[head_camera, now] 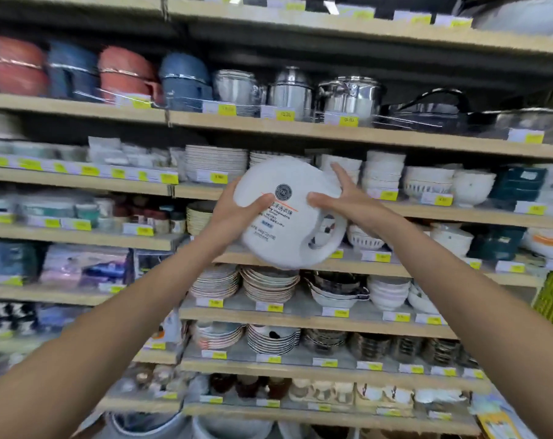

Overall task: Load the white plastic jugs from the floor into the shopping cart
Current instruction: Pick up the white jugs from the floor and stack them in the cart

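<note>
Shop shelves [300, 131] fill the whole view, packed with bowls [382, 175], plates [216, 160] and shiny pots [351, 96]. No floor and no cart can be seen.

One white jug [287, 239] is held up high in front of the shelves, between the two hands. The left hand [234, 213] is wrapped on the jug's left side, with the thumb laid across the front and the fingers hidden behind. The right hand [344, 201] is clamped on the upper right side, with the thumb pressed on the front and one finger pointed up along the edge. So the jug is gripped by both hands, and nothing else is touched by them.

The jug is tilted. Its flat front with the writing and a round mark [283, 191] is turned toward the person. Its handle [335, 239] lies low and to the right, just under the right hand. Most of the jug hangs below the grip, and less of it sticks up above.

The jug is off the floor, but it is not in the cart yet. The cart is probably somewhere below the grip, so the jug most likely has to be brought down. The right hand is nearer the handle, so the handle could be caught by that hand. Care is needed, because breakable dishes sit just behind the jug.
</note>
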The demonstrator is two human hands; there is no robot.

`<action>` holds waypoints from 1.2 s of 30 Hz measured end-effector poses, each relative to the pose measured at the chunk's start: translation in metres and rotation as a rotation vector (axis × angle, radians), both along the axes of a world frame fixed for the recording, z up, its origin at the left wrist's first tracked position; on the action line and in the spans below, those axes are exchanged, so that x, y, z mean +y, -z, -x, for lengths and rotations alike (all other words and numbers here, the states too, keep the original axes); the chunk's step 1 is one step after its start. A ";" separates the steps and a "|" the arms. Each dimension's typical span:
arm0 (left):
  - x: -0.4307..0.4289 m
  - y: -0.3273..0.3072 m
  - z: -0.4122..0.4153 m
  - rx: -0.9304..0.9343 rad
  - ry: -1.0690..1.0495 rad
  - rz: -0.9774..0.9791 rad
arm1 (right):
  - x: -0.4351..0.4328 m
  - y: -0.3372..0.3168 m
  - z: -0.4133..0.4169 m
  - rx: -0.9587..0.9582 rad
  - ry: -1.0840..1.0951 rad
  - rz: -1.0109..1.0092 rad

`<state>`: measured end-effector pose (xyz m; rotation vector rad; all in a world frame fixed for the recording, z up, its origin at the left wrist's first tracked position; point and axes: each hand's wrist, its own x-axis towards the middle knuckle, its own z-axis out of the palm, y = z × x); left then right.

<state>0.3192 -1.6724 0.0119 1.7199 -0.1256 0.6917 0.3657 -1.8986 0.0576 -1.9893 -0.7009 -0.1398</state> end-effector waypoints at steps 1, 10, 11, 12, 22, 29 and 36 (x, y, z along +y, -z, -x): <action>0.025 0.003 0.008 0.011 -0.009 0.007 | 0.026 0.000 0.002 0.020 -0.027 0.008; 0.242 0.032 0.084 0.119 -0.169 -0.034 | 0.256 0.039 0.024 0.216 -0.300 0.009; 0.264 0.037 0.089 0.125 -0.182 -0.048 | 0.278 0.044 0.026 0.239 -0.319 0.013; 0.286 0.041 0.095 0.141 -0.197 -0.061 | 0.301 0.050 0.029 0.262 -0.336 0.007; 0.480 0.104 0.147 0.301 -0.337 0.073 | 0.532 0.112 0.042 0.369 -0.487 -0.037; 0.629 0.164 0.179 0.364 -0.573 0.167 | 0.725 0.171 0.035 0.482 -0.675 0.075; 0.763 0.192 0.204 0.426 -0.739 0.202 | 0.909 0.207 0.036 0.565 -0.887 0.172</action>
